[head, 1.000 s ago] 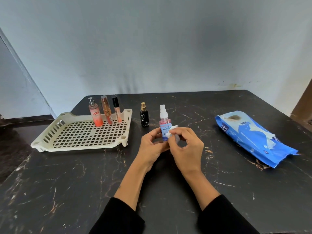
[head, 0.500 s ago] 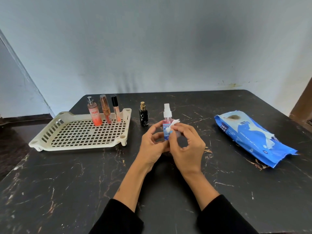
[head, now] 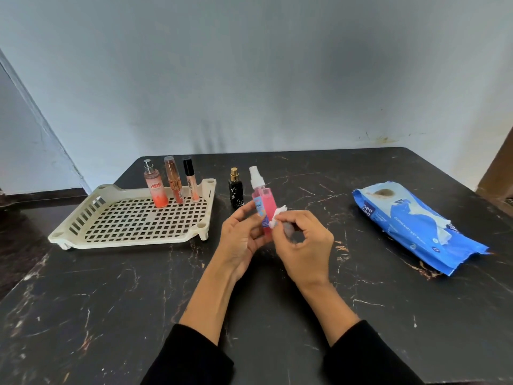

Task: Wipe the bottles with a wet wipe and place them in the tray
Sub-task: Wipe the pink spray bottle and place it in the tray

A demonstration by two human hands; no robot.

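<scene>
Step in hand: wiping the pink bottle [head: 263, 202], held up over the table [head: 111, 301] near mid-front, leaning a bit left, spray cap on top. Left hand [head: 241, 240] holds it from the left/below, fingers curled round the lower body, thumb up along the label side. Right hand [head: 302, 243] pinches a small bunched wipe [head: 277, 219] betw. thumb & forefinger tips and presses it to the bottle's right side, other fingers loosely curled behind. Judging by layout, approx. 3 of 5 bottles are done: three stand upright in a row at the far edge of the tray [head: 133, 240], i.e. the Engage spray [head: 156, 187], a copper tube [head: 173, 180] and a black-capped gloss [head: 190, 179]. The black bottle [head: 236, 188] w/ gold cap stands on the table just right of the tray, prob. not wiped yet. Next move likely needs the pink one turned in the left hand so the wipe reaches the far side & cap, then carried left and set upright on the grid. In the way: the black bottle sits near the path to the tray, easy to knock; the tray's right rim must be cleared; grid holes could tip a narrow base. Wipes pack [head: 410, 220] lies well apart at right, a sheet poking out of it.
</scene>
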